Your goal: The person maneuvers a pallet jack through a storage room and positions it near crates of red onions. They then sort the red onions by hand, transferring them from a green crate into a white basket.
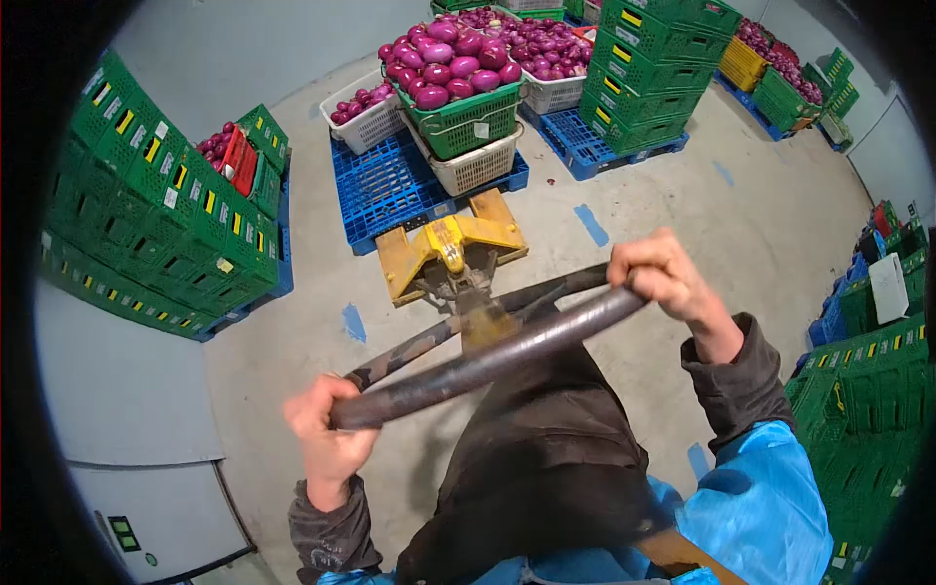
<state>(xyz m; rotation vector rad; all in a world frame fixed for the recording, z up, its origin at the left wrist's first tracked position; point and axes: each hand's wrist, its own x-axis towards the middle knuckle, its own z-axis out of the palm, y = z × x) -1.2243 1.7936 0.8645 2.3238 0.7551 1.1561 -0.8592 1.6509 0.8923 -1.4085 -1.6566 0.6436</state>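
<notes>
Down at the near side, dark cuffs and a blue jacket frame the action, and both hands are on the job: the left hand has its grip wrapped around one end of the dark loop handle, the right hand is closed around the other end, farther out, so the loop runs at a slant between them. Slight blur on both fists, which suggests a turn or a pull on the handle, a steering step by my reading; any further turn from here calls for both grips firm and working together. The handle is right inside the two grips, its near bar crossing over the dark clothing, and its shaft runs out to the yellow pallet jack, ahead of both hands and well apart from them. The jack's body sits right up at the near edge of a blue pallet; whether its forks are fully under, I cannot tell. Aboard that pallet, a white crate carries a green crate heaped with red onions, and farther over, another blue pallet bears a tall stack of green crates.
</notes>
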